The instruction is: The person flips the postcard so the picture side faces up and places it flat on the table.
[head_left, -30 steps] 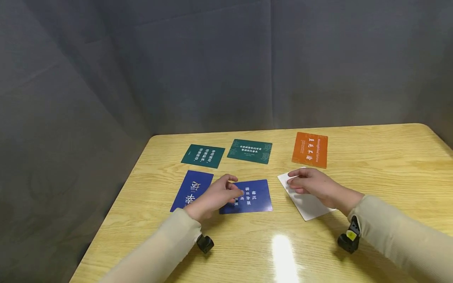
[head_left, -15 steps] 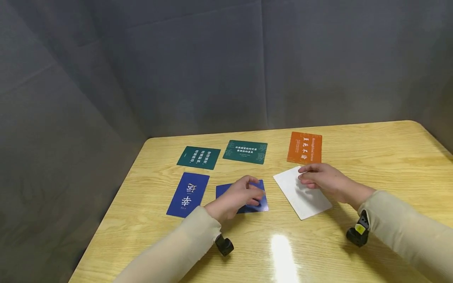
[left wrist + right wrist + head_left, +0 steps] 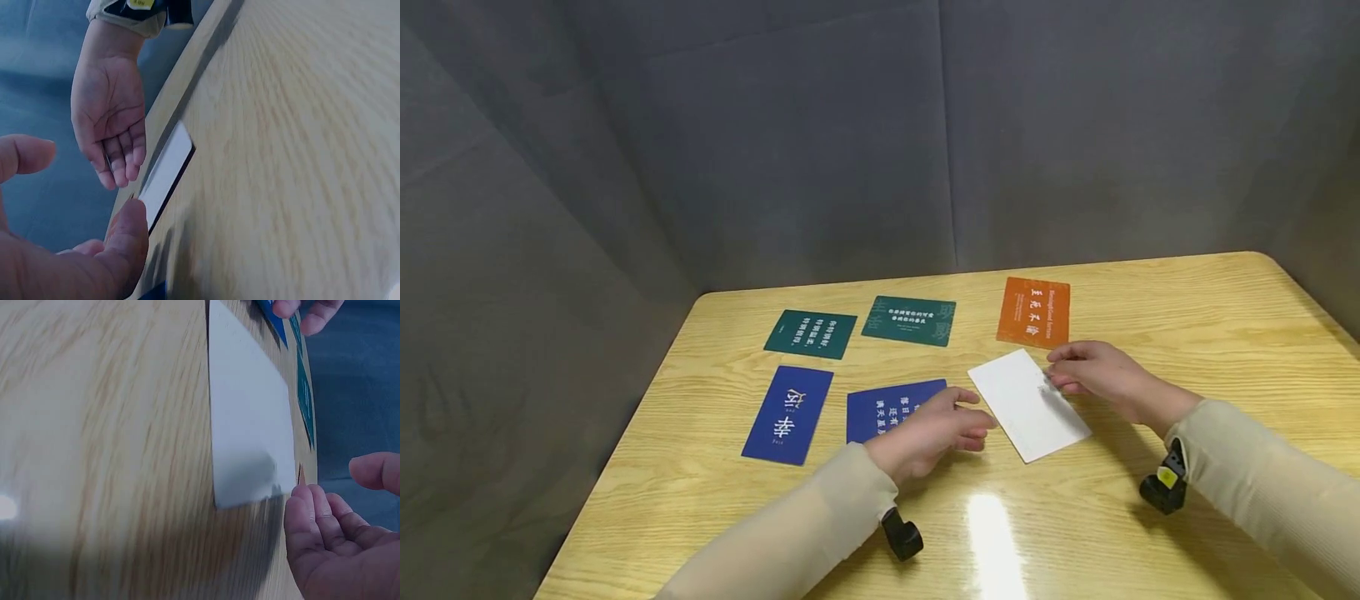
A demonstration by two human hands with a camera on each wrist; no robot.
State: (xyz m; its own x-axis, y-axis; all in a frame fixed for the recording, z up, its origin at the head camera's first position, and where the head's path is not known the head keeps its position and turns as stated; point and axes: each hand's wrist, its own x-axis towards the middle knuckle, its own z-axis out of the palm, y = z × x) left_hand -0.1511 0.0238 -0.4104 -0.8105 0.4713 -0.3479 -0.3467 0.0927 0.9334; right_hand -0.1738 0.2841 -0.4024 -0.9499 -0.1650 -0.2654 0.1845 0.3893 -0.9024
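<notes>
A blank white card (image 3: 1028,405) lies flat on the wooden table, its left edge dark and thick in the left wrist view. My left hand (image 3: 934,429) hovers over the right part of a blue card (image 3: 880,410), fingertips close to the white card's left edge. Across from it, my right hand (image 3: 1101,375) has its fingers (image 3: 306,512) by the white card's far right edge. Whether those fingers touch the card, I cannot tell. Neither hand holds anything; the thumbs stand apart from the fingers.
Another blue card (image 3: 787,415) lies to the left. Behind are two green cards, one farther left (image 3: 810,334) and one nearer the middle (image 3: 910,320), and an orange card (image 3: 1034,312). A grey curtain (image 3: 820,142) rises behind the table's back edge.
My left hand has moved right across the blue card toward the white card. The right hand has drawn back from over the white card to its right edge.
</notes>
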